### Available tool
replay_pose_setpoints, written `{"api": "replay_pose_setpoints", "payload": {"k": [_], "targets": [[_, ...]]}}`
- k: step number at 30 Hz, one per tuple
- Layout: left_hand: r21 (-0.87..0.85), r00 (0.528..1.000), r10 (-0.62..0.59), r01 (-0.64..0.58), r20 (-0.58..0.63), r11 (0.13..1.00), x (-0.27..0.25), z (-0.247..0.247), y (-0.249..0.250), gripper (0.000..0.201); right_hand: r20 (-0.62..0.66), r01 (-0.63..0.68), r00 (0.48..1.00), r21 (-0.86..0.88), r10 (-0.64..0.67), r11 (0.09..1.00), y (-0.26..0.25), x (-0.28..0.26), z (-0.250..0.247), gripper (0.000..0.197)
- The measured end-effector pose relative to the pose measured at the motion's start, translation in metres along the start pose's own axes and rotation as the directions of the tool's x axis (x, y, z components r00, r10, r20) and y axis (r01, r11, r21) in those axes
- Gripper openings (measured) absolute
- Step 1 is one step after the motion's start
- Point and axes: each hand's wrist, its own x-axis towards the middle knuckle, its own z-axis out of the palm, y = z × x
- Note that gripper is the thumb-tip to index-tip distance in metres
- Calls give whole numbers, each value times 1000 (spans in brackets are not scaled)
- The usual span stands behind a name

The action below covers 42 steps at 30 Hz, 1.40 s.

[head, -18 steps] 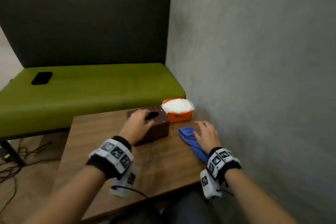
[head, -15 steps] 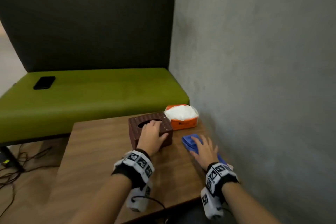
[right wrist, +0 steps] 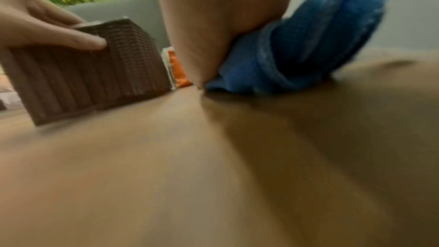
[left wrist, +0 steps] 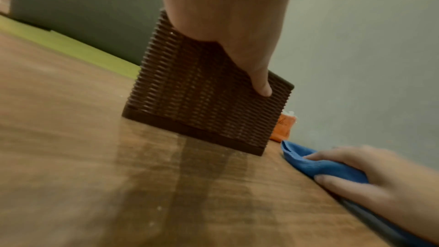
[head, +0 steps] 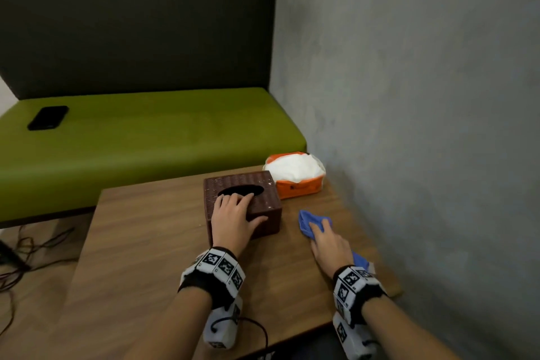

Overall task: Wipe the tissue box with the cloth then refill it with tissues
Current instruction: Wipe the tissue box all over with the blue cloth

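A brown woven tissue box (head: 270,218) with an oval slot on top stands on the wooden table (head: 146,242). My left hand (head: 233,216) grips its near top edge, fingers lying on the lid and thumb (left wrist: 259,82) pressed to the front face. To the right, a blue cloth (head: 306,221) lies bunched on the table, and my right hand (head: 327,242) pinches it between curled fingers and thumb. The right wrist view shows the cloth (right wrist: 297,53) gathered under the palm. An orange pack of white tissues (head: 295,169) sits behind the box by the wall.
A grey wall (head: 409,126) runs close along the table's right edge. Behind the table is a green bench (head: 160,137) with a black phone (head: 48,117) on it. Cables (head: 17,257) lie on the floor at the left.
My right hand lay flat on the cloth with fingers spread; now its fingers have curled and bunched the cloth. My left hand has shifted to the box's near edge.
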Motion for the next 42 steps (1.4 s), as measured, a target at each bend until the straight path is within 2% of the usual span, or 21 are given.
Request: {"api": "replay_pose_setpoints", "payload": {"k": [1, 3, 6, 7, 11, 14, 16, 18, 20, 21, 25, 26, 28, 30, 31, 33, 35, 37, 39, 41, 42], "targets": [[13, 1000, 26, -26, -7, 1000, -1, -1, -1, 59, 8, 3, 1000, 3, -3, 1000, -3, 2, -11, 33], [24, 997, 66, -65, -38, 998, -7, -2, -3, 60, -67, 16, 998, 99, -10, 995, -11, 5, -38, 34], [5, 994, 82, -82, -74, 997, -10, -4, -4, 60, -343, 147, 939, 309, -34, 940, -43, 10, -72, 48], [6, 994, 79, -79, -81, 997, -11, -4, -4, 60, -390, 203, 919, 336, -60, 920, -60, 11, -76, 51], [-46, 996, 45, -48, -80, 998, -14, -5, 1, 45, -349, 251, 926, 279, -146, 927, -109, 8, -55, 44], [-91, 998, -14, 9, -54, 996, -14, -11, 4, 27, -406, 343, 890, 296, -207, 892, -110, 12, -45, 34], [-92, 1000, -11, 9, -25, 996, -14, -14, 6, 21, -337, 389, 895, 275, -291, 879, -107, 8, -46, 38], [-100, 1000, -3, 2, -8, 995, -14, -15, 4, 26, -318, 452, 872, 233, -372, 861, -98, -3, -46, 42], [-129, 1000, 2, 1, 23, 992, -13, -15, 2, 47, -354, 521, 828, 195, -435, 831, -84, -15, -44, 44], [-138, 999, 8, -3, 37, 990, -13, -15, 1, 55, -356, 526, 823, 185, -442, 830, -77, -14, -42, 45], [-152, 999, 35, -32, 17, 988, -15, -17, 3, 57, -349, 395, 891, 281, -290, 875, -75, 13, -50, 40], [-148, 999, 39, -37, 7, 988, -16, -17, 3, 54, -366, 411, 879, 257, -306, 875, -80, 9, -49, 40], [-150, 999, 34, -33, 4, 988, -15, -18, 1, 49, -426, 533, 794, 143, -435, 834, -79, -9, -38, 47], [-173, 999, 40, -42, -13, 984, -15, -18, -4, 56, -378, 620, 741, 71, -555, 781, -61, -27, -35, 55], [-179, 999, 51, -53, -18, 982, -14, -19, -3, 58, -355, 619, 746, 59, -563, 783, -54, -25, -41, 55], [-150, 995, 74, -65, 60, 987, -13, -20, -4, 62, -346, 553, 799, 98, -492, 827, -48, -4, -51, 50], [-159, 980, 121, -95, 161, 983, -12, -21, -11, 78, -354, 496, 833, 133, -426, 858, -55, 6, -57, 44], [-217, 945, 211, -157, 252, 964, -5, -29, -24, 92, -348, 538, 806, 97, -478, 837, -58, -5, -50, 47], [-202, 870, 291, -226, 398, 953, 8, -42, -34, 95, -336, 601, 764, 62, -551, 797, -48, -22, -48, 52], [-138, 787, 285, -251, 548, 958, 21, -53, -28, 100, -322, 585, 781, 77, -535, 807, -41, -21, -53, 52], [-129, 763, 244, -208, 599, 970, 21, -53, -19, 102, -315, 549, 808, 97, -497, 830, -43, -15, -57, 51]]}}
